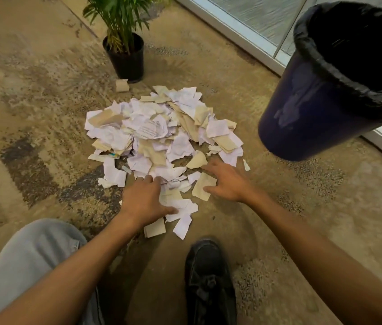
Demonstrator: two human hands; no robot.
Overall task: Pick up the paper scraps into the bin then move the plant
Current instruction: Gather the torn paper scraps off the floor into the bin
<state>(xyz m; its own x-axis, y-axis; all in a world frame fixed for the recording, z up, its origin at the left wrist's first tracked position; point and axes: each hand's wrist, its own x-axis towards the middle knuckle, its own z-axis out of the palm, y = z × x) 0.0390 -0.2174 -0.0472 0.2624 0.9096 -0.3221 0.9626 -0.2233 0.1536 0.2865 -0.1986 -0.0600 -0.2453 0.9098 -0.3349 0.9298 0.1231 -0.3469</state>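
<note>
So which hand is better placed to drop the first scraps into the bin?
Probably the right hand: it rests on the paper scraps on the side nearest the bin. The left hand sits farther from it.

The pile of paper scraps [161, 137] lies on the carpet [32, 102] directly in front of me. The potted plant [124, 50] stands behind the pile, toward its left, with one stray scrap [122, 85] just beside the pot's base. The bin [326, 90] stands to the right of the pile, near the window frame [244, 36] behind it. My left hand [144, 198] and right hand [227, 181] rest on the pile's near edge. My shoe [208, 282] sits nearer, between my forearms; my knee [28, 261] is at the left.
</note>
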